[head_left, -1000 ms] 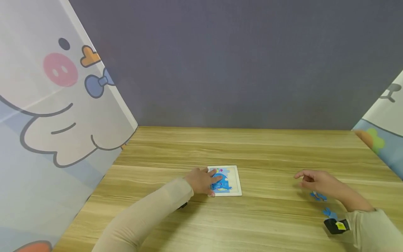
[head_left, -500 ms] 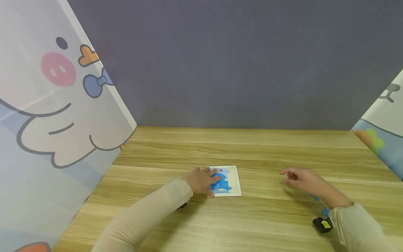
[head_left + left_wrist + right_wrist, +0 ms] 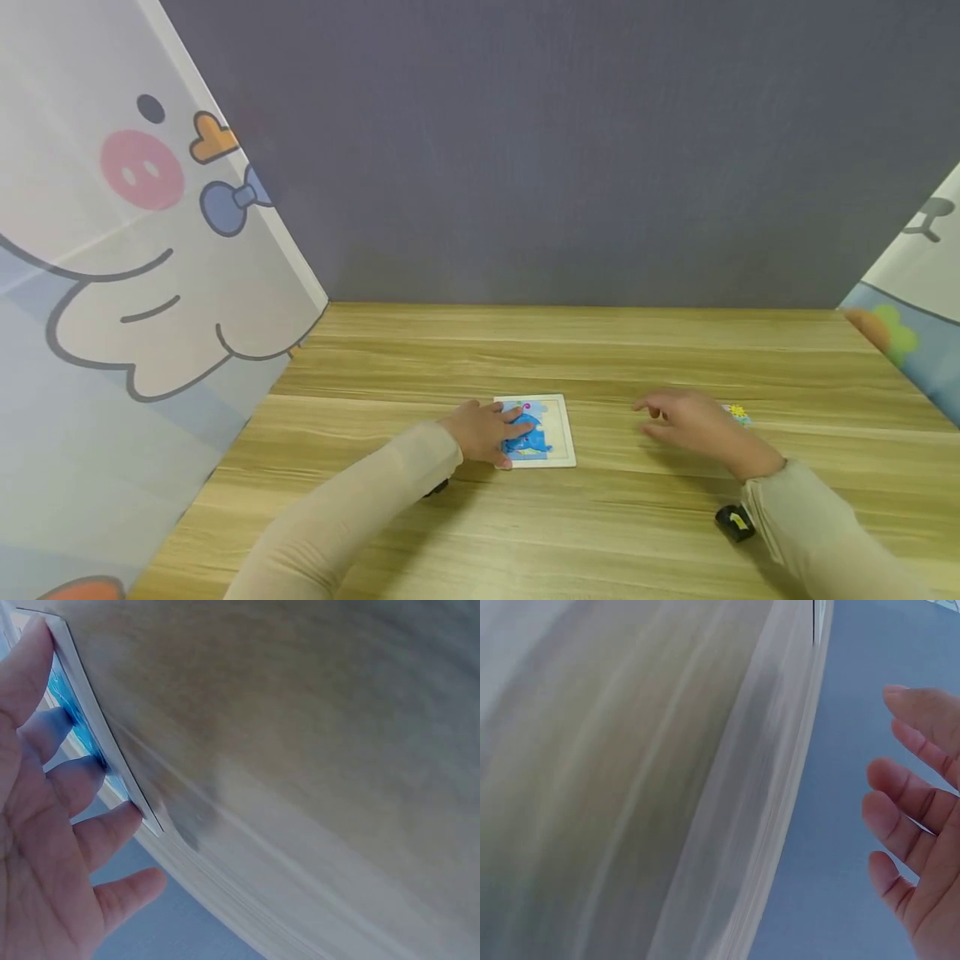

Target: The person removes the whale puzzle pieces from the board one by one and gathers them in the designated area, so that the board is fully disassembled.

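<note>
My left hand (image 3: 482,432) rests with spread fingers on the left side of a white-framed jigsaw puzzle (image 3: 558,429). A blue animal picture covers part of its tray, while the right strip shows pale bare backing. In the left wrist view, the fingertips of the left hand (image 3: 52,802) touch the puzzle frame (image 3: 105,739). My right hand (image 3: 690,423) hovers over the table right of the puzzle. Its fingers are loosely bent, and the right wrist view shows nothing held in the right hand (image 3: 922,795). Beyond its wrist lies a puzzle piece with a yellow flower (image 3: 738,413).
The wood-grain table (image 3: 600,517) meets a dark grey panel (image 3: 585,167) at the back. A cartoon-printed panel (image 3: 150,250) stands at the left, and another printed panel (image 3: 922,292) at the right. The right forearm covers part of the table.
My right hand has moved left toward the puzzle, uncovering the yellow-flower piece. Blue pieces seen near the right wrist before are now hidden behind the arm. My left hand has stayed on the puzzle.
</note>
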Demonstrator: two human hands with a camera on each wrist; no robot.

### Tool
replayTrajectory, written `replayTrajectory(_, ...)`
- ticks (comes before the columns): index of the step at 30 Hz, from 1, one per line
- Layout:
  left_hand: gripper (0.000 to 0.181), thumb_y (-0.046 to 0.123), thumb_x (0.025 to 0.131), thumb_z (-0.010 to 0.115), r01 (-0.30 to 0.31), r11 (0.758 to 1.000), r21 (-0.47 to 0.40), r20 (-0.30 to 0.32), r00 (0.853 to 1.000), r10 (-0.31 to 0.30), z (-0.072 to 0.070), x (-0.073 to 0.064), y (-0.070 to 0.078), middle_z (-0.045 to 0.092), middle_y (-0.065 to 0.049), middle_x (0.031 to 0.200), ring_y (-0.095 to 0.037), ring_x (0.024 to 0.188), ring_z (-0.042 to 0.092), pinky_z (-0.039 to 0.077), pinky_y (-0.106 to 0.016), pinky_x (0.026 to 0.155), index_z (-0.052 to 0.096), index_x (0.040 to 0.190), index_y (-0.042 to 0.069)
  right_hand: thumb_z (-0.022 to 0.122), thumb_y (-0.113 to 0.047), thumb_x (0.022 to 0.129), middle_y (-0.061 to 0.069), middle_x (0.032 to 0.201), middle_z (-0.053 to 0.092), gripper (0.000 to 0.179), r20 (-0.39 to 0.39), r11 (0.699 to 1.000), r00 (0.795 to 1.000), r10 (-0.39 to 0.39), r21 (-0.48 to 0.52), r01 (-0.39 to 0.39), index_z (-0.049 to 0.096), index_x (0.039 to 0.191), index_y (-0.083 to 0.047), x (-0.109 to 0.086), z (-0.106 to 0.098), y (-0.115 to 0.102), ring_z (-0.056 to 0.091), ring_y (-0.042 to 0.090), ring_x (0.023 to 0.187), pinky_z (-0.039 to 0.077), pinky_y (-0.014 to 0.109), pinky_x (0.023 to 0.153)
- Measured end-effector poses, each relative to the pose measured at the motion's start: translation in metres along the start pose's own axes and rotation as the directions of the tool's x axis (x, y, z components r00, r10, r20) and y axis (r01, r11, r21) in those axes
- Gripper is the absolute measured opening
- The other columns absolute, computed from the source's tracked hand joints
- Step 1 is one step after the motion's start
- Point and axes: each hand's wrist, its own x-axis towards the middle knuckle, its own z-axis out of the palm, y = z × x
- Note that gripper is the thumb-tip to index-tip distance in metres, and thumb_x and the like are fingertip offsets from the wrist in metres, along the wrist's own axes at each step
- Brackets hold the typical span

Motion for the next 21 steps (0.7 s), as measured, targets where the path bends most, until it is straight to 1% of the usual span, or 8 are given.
replayTrajectory(5, 0.074, 0.058, 0.088, 0.053, 0.005, 1.0, -0.011, 0.001, 1.0, -0.005, 0.001, 0.002, 0.0, 0.018, 0.012, 0.157, -0.015, 0.141, 0.027, 0.032, -0.041, 0.108, 0.022, 0.152, 0.038, 0.077, -0.013, 0.079, -0.005, 0.079, 0.062, 0.023, 0.041, 1.0, 0.999, -0.005, -0.023, 0.006, 0.071, 0.1, -0.005, 0.01, 0.001, -0.005, 0.052, 0.003, 0.063, 0.043, 0.025, 0.053)
replayTrajectory(9, 0.075, 0.058, 0.088, 0.053, 0.011, 1.0, -0.018, 0.01, 1.0, -0.011, 0.002, 0.004, 0.0, 0.016, 0.012, 0.157, -0.015, 0.142, 0.025, 0.032, -0.041, 0.109, 0.02, 0.152, 0.039, 0.077, -0.013, 0.079, -0.001, 0.085, 0.067, 0.024, 0.05, 0.999, 0.998, -0.024, -0.019, 0.025, 0.071, 0.101, -0.005, 0.019, 0.003, -0.007, 0.06, 0.01, 0.071, 0.049, 0.028, 0.059)
replayTrajectory(14, 0.074, 0.058, 0.089, 0.053, 0.006, 1.0, -0.008, 0.013, 1.0, -0.006, 0.001, 0.004, 0.0, 0.016, 0.012, 0.157, -0.015, 0.141, 0.026, 0.033, -0.041, 0.108, 0.02, 0.152, 0.039, 0.077, -0.015, 0.08, -0.001, 0.085, 0.066, 0.021, 0.057, 0.997, 0.997, -0.058, -0.048, 0.061, 0.072, 0.098, -0.006, 0.033, 0.009, -0.01, 0.061, 0.011, 0.072, 0.05, 0.03, 0.063)
replayTrajectory(16, 0.074, 0.057, 0.089, 0.052, 0.004, 1.0, -0.006, 0.014, 1.0, -0.004, 0.0, 0.003, 0.0, 0.017, 0.012, 0.157, -0.015, 0.141, 0.027, 0.033, -0.041, 0.108, 0.02, 0.152, 0.038, 0.077, -0.015, 0.08, -0.001, 0.083, 0.065, 0.02, 0.064, 0.995, 0.995, -0.073, -0.056, 0.077, 0.072, 0.097, -0.006, 0.038, 0.011, -0.012, 0.06, 0.01, 0.07, 0.05, 0.029, 0.062)
replayTrajectory(21, 0.073, 0.057, 0.089, 0.052, 0.012, 1.0, -0.002, 0.021, 1.0, -0.012, 0.0, 0.002, 0.0, 0.018, 0.012, 0.157, -0.015, 0.141, 0.027, 0.033, -0.041, 0.108, 0.021, 0.152, 0.039, 0.076, -0.013, 0.08, -0.001, 0.085, 0.066, 0.018, 0.066, 0.99, 0.989, -0.134, -0.034, 0.137, 0.073, 0.096, -0.006, 0.053, 0.017, -0.017, 0.057, 0.007, 0.067, 0.049, 0.028, 0.062)
